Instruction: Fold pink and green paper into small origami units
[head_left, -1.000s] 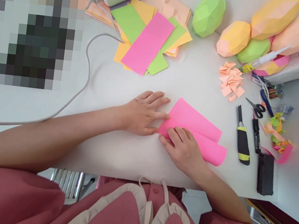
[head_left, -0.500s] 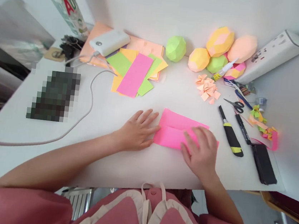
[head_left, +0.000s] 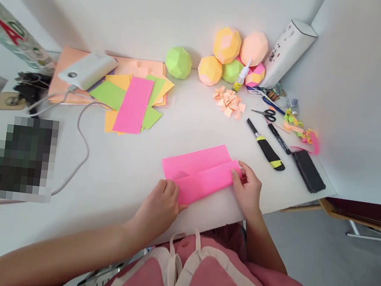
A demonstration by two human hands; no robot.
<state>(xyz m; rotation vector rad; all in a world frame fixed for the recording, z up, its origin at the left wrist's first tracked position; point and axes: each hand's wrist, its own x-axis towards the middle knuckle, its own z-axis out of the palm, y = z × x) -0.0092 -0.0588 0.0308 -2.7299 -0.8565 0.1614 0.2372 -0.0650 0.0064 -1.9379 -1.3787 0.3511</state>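
A bright pink sheet of paper lies on the table in front of me, its near part folded up over the far part as a long flap. My left hand is closed at the flap's left end, thumb along the bottom edge. At the right end, my right hand pinches the flap's corner between thumb and fingers. Beyond the paper, a little heap of peach paper pieces lies near a small glue bottle. To the right is a black and yellow utility knife.
Colored paper strips and a white power bank lie at the back left, with a cable trailing forward. Several faceted paper balls stand along the wall. Scissors, a marker and a black case are at the right.
My left hand has gone from lying flat to gripping the paper's left end. The right hand now pinches the right end. The pink sheet has turned at an angle, and the view has shifted right.
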